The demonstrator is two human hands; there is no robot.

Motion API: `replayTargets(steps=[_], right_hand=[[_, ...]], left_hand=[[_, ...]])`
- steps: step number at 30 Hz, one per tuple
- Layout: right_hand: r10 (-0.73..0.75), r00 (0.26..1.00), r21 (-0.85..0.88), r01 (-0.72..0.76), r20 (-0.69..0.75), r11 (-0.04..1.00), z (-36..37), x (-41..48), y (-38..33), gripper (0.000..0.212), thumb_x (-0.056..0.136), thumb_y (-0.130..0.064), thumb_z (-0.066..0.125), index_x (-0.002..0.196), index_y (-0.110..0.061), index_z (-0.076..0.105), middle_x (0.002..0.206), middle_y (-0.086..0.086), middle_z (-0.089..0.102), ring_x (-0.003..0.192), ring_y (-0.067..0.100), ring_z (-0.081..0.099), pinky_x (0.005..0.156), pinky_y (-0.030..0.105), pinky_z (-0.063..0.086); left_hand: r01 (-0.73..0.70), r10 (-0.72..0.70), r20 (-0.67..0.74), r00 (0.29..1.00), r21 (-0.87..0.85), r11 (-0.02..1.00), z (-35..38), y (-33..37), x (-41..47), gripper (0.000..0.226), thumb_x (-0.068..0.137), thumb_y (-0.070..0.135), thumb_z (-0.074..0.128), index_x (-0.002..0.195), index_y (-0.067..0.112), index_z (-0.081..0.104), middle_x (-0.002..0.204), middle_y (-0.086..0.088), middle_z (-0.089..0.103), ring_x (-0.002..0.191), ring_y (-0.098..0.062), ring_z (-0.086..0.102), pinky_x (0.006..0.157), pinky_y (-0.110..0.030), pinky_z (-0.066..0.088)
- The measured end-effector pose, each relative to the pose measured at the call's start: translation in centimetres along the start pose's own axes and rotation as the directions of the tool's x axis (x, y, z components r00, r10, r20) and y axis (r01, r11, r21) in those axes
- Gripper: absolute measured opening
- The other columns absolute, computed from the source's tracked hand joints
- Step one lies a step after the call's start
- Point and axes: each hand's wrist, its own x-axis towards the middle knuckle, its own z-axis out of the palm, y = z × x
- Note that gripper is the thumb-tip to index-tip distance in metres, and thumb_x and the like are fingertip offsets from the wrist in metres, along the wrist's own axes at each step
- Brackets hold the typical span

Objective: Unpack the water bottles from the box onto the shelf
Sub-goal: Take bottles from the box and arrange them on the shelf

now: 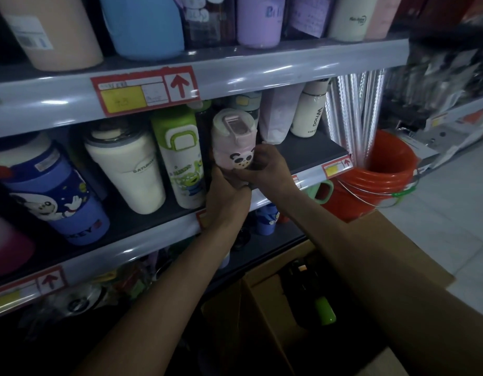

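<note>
A person's two bare arms reached forward to a shop shelving unit crowded with drink bottles. Both hands held a small pink water bottle with a panda face on its front and a pale flip-top lid. The left hand gripped the bottle's lower part from below and from the left, fingers curled round it. The right hand wrapped its fingers round the bottle's right side, just beside the left hand and touching it. The bottle stood roughly upright at the front of the middle shelf. The hands hid its base, so whether it rested on the shelf could not be told.

Just to the bottle's left stood a white and green bottle printed with cartoon aliens. Further left were a cream tumbler and a blue bottle with a cartoon mouse. To the right stood a pale lilac bottle leaning over and, beyond it, a white bottle. A red and yellow price label with an upward arrow was fixed to the edge of the shelf above.

Below the arms, on the floor, sat an open cardboard box. A green bottle lay inside it among dark shapes too dim to identify. A stack of orange buckets stood at the right end of the shelving.
</note>
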Motion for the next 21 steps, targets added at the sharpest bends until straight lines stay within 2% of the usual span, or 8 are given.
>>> replayTargets(steps=[5,7,9,11,14,16,18,21], right_hand=[[-0.024,1.000,-0.037,0.023,-0.007,0.999,0.2,-0.3,-0.2,0.074,0.059,-0.025,0.093,0.121,-0.002,0.060,0.110,0.010,0.075,0.105,0.022,0.072,0.091,0.051,0.059],[-0.047,0.999,-0.070,0.046,-0.006,0.996,0.2,-0.6,-0.3,0.079,0.055,-0.040,0.091,0.121,-0.008,0.064,0.108,0.004,0.077,0.102,0.019,0.073,0.091,0.049,0.059],[-0.045,0.999,-0.097,0.045,0.001,0.994,0.1,-0.9,-0.3,0.081,0.054,-0.045,0.089,0.123,-0.011,0.063,0.107,0.003,0.077,0.101,0.019,0.074,0.089,0.049,0.060],[-0.033,0.999,-0.127,0.033,0.003,0.991,-0.1,-1.3,-0.4,0.081,0.055,-0.043,0.088,0.125,-0.011,0.063,0.108,0.003,0.076,0.101,0.019,0.073,0.087,0.051,0.060],[-0.010,1.000,-0.193,0.010,0.001,0.981,-0.5,-2.0,-1.0,0.070,0.062,-0.025,0.089,0.125,-0.007,0.063,0.109,0.007,0.074,0.101,0.022,0.072,0.086,0.051,0.059],[0.009,1.000,-0.228,-0.006,0.011,0.974,-0.9,-2.4,-1.2,0.060,0.067,-0.013,0.088,0.121,-0.005,0.065,0.107,0.010,0.074,0.099,0.025,0.072,0.084,0.051,0.059],[0.017,1.000,-0.248,-0.013,0.015,0.969,-1.3,-2.7,-1.7,0.057,0.067,-0.013,0.086,0.120,-0.006,0.066,0.105,0.009,0.074,0.096,0.024,0.072,0.084,0.049,0.059],[0.042,0.999,-0.236,-0.039,0.010,0.971,-2.1,-3.4,-2.2,0.060,0.074,-0.004,0.085,0.129,-0.003,0.060,0.106,0.006,0.066,0.097,0.019,0.065,0.090,0.041,0.055]], left_hand=[[-0.013,0.013,0.008,1.000,0.001,1.000,0.3,-0.1,0.1,0.074,0.088,0.015,0.067,0.155,0.018,0.034,0.146,-0.006,0.055,0.132,-0.026,0.055,0.106,-0.035,0.045],[-0.010,0.010,-0.003,1.000,0.015,1.000,0.4,0.0,0.1,0.073,0.088,0.016,0.067,0.154,0.018,0.036,0.144,-0.006,0.058,0.129,-0.027,0.057,0.106,-0.038,0.047],[-0.016,0.016,-0.010,1.000,0.014,1.000,0.3,0.1,0.2,0.068,0.088,0.016,0.066,0.151,0.018,0.040,0.140,-0.007,0.060,0.126,-0.028,0.059,0.104,-0.042,0.049],[-0.023,0.023,0.000,1.000,0.011,1.000,0.1,0.4,-0.1,0.066,0.089,0.015,0.063,0.151,0.018,0.042,0.141,-0.007,0.060,0.125,-0.029,0.059,0.103,-0.040,0.049],[-0.029,0.029,0.019,0.999,0.019,0.999,-0.6,0.5,-0.6,0.062,0.088,0.016,0.063,0.148,0.018,0.045,0.139,-0.006,0.060,0.124,-0.027,0.059,0.100,-0.036,0.050],[-0.048,0.047,0.040,0.998,0.032,0.998,-1.1,0.4,-0.8,0.054,0.087,0.017,0.062,0.141,0.017,0.051,0.131,-0.005,0.063,0.117,-0.027,0.062,0.091,-0.035,0.051],[-0.066,0.063,0.064,0.996,0.047,0.997,-1.6,0.1,-1.0,0.055,0.082,0.022,0.063,0.137,0.019,0.055,0.127,-0.005,0.065,0.111,-0.026,0.063,0.084,-0.034,0.049],[-0.084,0.080,0.083,0.993,0.047,0.995,-2.2,-0.2,-1.2,0.050,0.077,0.026,0.063,0.127,0.023,0.059,0.123,-0.002,0.067,0.109,-0.023,0.064,0.091,-0.040,0.054]])
